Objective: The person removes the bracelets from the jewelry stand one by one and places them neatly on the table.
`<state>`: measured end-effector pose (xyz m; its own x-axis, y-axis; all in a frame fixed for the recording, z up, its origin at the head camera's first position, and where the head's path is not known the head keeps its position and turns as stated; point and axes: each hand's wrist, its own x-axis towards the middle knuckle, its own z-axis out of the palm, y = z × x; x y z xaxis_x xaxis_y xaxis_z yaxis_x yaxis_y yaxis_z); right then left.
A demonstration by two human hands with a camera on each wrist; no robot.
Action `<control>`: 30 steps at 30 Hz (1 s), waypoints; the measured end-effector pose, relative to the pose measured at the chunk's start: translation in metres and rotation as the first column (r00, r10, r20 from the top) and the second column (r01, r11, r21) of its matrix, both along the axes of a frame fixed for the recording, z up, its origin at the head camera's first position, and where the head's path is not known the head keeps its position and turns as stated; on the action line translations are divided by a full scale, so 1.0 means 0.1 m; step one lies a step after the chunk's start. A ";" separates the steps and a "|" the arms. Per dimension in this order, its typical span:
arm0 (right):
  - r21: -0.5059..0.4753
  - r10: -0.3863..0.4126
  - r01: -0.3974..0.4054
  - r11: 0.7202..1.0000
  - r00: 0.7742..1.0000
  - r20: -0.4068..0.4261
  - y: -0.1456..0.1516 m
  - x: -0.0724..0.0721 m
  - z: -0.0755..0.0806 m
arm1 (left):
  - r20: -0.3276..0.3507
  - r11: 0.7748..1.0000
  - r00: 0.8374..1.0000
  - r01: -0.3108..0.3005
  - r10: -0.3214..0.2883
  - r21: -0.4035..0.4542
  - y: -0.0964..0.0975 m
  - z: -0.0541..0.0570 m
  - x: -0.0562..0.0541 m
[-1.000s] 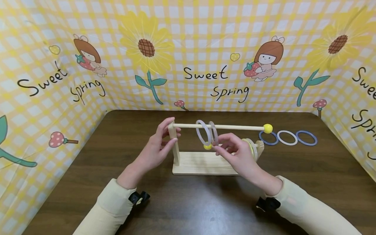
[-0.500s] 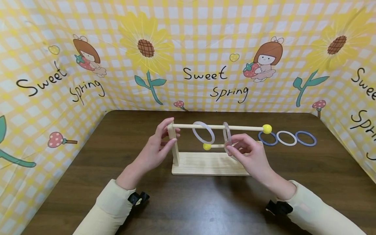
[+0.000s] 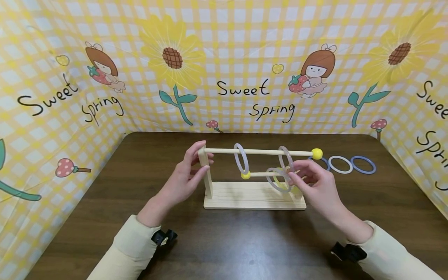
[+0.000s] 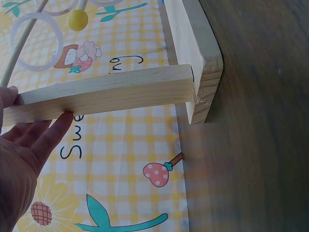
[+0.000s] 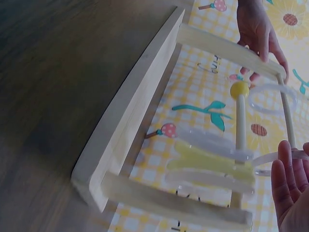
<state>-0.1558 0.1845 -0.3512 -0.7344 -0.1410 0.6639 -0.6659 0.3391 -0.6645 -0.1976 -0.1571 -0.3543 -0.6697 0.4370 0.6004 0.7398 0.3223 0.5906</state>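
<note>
A pale wooden stand (image 3: 252, 196) has a long upper rod (image 3: 260, 152) and a shorter lower rod (image 3: 260, 174), each tipped with a yellow ball. My left hand (image 3: 183, 173) grips the top of the stand's left post (image 4: 106, 89), thumb on one side and fingers on the other. With thumb and fingertips, my right hand (image 3: 320, 186) pinches a translucent ring (image 3: 282, 152) that encircles the upper rod, toward its right end. Another pale ring (image 3: 241, 158) hangs on that rod further left. Several clear and yellow rings (image 5: 207, 164) sit on the lower rod, partly behind my right hand in the head view.
Two blue rings and a white ring (image 3: 340, 165) lie in a row on the dark wooden table (image 3: 217, 241), right of the stand. A yellow checked cloth (image 3: 224, 58) with printed flowers surrounds the table's back and sides.
My right hand has slid the pinched ring rightward along the upper rod, toward the yellow ball. The other ring has swung on the rod. My left hand stays on the post.
</note>
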 end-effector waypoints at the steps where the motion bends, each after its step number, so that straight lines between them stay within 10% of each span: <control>1: 0.000 -0.010 0.010 1.000 1.000 -0.003 0.02 0.00 0.00 | 0.000 1.000 1.000 0.000 0.000 0.000 0.00 0.00 0.00; 30: 0.055 -0.221 0.242 0.969 0.941 -0.256 0.45 -0.08 -0.04 | 0.008 1.000 1.000 -0.006 0.006 -0.004 0.00 0.01 0.01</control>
<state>-0.1636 0.2296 -0.3556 -0.5687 -0.0501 0.8210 -0.7013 0.5511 -0.4522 -0.1966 -0.1574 -0.3532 -0.6770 0.4356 0.5932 0.7332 0.3288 0.5953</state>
